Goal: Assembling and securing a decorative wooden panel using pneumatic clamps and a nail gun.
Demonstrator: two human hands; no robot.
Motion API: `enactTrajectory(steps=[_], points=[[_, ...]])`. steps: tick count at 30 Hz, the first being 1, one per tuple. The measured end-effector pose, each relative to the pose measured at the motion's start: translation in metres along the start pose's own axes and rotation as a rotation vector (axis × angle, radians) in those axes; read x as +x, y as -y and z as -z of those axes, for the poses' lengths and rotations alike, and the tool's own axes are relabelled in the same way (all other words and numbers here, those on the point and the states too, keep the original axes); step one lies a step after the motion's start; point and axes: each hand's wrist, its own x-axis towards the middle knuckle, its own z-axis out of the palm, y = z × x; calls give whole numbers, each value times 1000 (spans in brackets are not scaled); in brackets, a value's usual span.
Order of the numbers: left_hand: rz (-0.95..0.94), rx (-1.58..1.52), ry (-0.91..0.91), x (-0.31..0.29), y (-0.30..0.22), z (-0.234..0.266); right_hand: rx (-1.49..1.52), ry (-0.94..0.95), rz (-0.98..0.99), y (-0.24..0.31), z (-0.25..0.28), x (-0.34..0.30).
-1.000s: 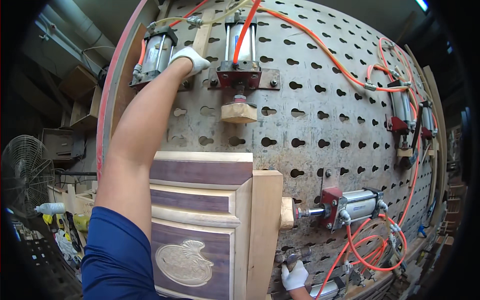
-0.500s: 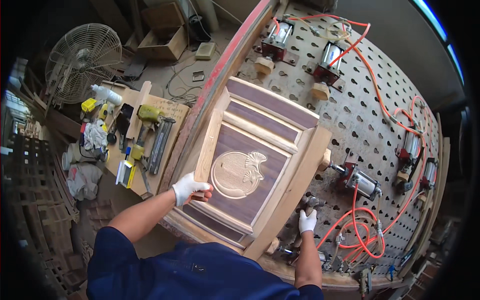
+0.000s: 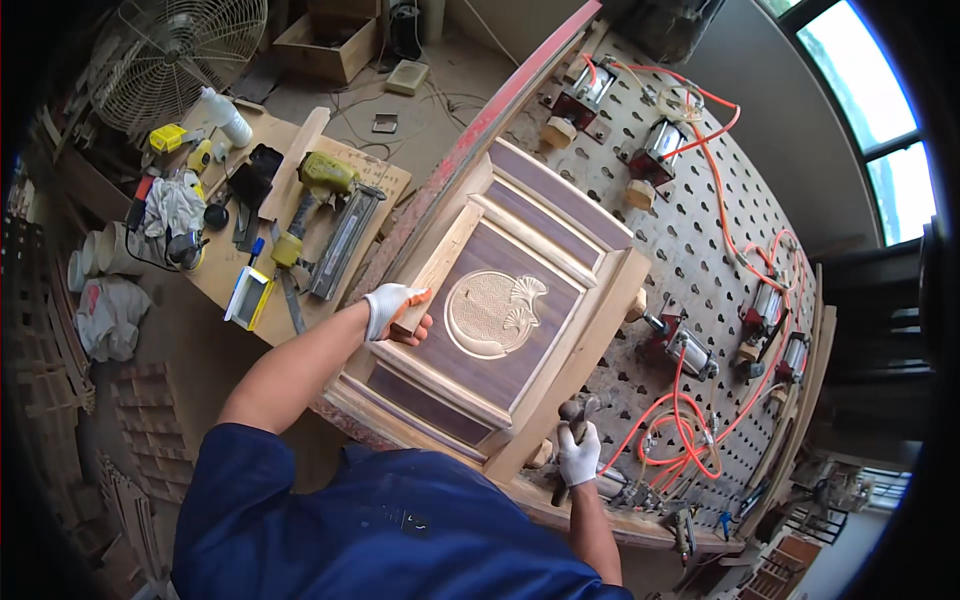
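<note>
My left hand (image 3: 396, 310), in a white glove with orange on it, is closed around the near end of a loose wooden strip (image 3: 446, 262). The strip lies along the left side of a framed wooden panel (image 3: 545, 395), with dark infill and a carved round medallion (image 3: 484, 318). My right hand (image 3: 580, 456), also gloved, grips a hammer (image 3: 576, 410) by its handle, at the panel's lower right corner. The hammer's head is up by the frame's right rail (image 3: 580, 375); I cannot tell whether it touches.
The perforated metal table (image 3: 700, 250) carries several pneumatic cylinders (image 3: 690, 350) with wooden pads and orange hoses (image 3: 690, 420). A red-edged rail (image 3: 500, 85) runs along its left side. To the left, a wooden board (image 3: 225, 285) bears a nail gun (image 3: 325, 195) and other tools; a fan (image 3: 180, 50) stands behind.
My right hand has drawn the hammer back toward me and its handle now shows. The left hand still holds the strip, whose far end has tilted right. The whole view has shifted.
</note>
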Motion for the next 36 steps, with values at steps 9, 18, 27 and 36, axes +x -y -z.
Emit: enactTrajectory(steps=[9, 18, 27, 36], points=[[14, -112, 132, 4, -19, -19, -268, 831, 1029, 223, -92, -24], [-35, -86, 126, 9, -18, -5, -489, 926, 766, 233, -139, -15], [-50, -96, 137, 14, -15, -3, -460, 861, 737, 231, -135, -19], [-60, -41, 92, 11, -17, -15, -404, 818, 658, 220, -118, -8]])
